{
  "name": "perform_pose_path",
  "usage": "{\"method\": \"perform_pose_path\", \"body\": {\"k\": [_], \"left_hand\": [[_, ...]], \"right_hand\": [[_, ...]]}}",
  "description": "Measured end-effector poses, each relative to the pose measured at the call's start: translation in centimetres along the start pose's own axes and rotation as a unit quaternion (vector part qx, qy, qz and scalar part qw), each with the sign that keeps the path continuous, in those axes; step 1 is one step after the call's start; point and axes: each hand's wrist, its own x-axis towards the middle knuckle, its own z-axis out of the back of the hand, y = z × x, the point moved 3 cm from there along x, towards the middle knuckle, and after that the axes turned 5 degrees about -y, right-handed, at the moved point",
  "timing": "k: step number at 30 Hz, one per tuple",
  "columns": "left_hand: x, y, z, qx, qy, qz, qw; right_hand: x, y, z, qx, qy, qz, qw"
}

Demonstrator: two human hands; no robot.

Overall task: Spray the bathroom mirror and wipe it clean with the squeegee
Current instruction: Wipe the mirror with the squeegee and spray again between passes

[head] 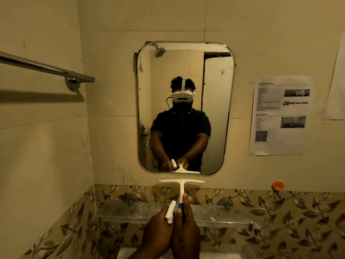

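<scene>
The rounded rectangular mirror [214,86] hangs on the wall straight ahead and reflects a person in a headset. Below its bottom edge, my right hand [185,228] holds a white squeegee [181,184] by the handle, blade up and level, not touching the glass. My left hand [156,228] grips a spray bottle with a white trigger head [170,212] and a blue collar; the bottle body is hidden in my palm. Both hands are pressed together in front of the shelf.
A glass shelf [214,214] runs under the mirror, with a small white item on it. A metal towel bar [46,69] sticks out on the left wall. A printed sheet [280,116] and an orange hook [278,186] are on the right. A basin edge [220,256] shows below.
</scene>
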Motion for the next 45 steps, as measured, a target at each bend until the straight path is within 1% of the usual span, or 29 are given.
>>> {"method": "perform_pose_path", "body": {"k": [4,6,8,11,14,17,19,23,29,36,40,45], "left_hand": [[0.8,-1.7,1.5,-0.052,-0.033,-0.013,0.998],[1.8,-3.5,3.1,-0.065,-0.050,-0.026,0.996],[3.2,-6.2,5.6,-0.056,-0.075,-0.058,0.994],[5.7,-11.2,10.4,-0.032,-0.124,-0.133,0.983],[8.4,-16.5,15.1,-0.016,-0.157,-0.182,0.971],[10.6,-21.2,19.1,-0.026,-0.177,-0.202,0.963],[11.6,-23.7,21.3,-0.051,-0.192,-0.211,0.957],[13.4,-26.6,24.4,-0.089,-0.225,-0.197,0.950],[15.5,-27.8,26.0,-0.085,-0.222,-0.187,0.953],[17.0,-26.6,25.5,-0.102,-0.202,-0.186,0.956],[17.2,-26.1,25.5,-0.101,-0.199,-0.177,0.959],[16.9,-25.8,25.6,-0.092,-0.194,-0.185,0.959]], "right_hand": [[0.3,3.0,0.4,-0.005,-0.004,0.040,0.999],[0.8,6.0,0.4,0.005,-0.005,0.081,0.997],[1.5,9.8,0.4,0.018,-0.018,0.130,0.991],[3.4,16.2,0.0,0.044,-0.028,0.191,0.980],[6.0,22.7,-0.7,0.090,-0.011,0.212,0.973],[8.5,28.7,-1.5,0.110,-0.004,0.231,0.967],[9.7,32.1,-1.8,0.105,-0.009,0.241,0.965],[11.2,36.9,-2.3,0.106,-0.016,0.270,0.957],[12.0,39.1,-3.2,0.086,-0.029,0.259,0.962],[12.0,38.6,-4.1,0.066,-0.049,0.250,0.965],[12.0,38.3,-4.6,0.060,-0.056,0.235,0.969],[12.0,37.9,-5.0,0.061,-0.062,0.233,0.969]]}}
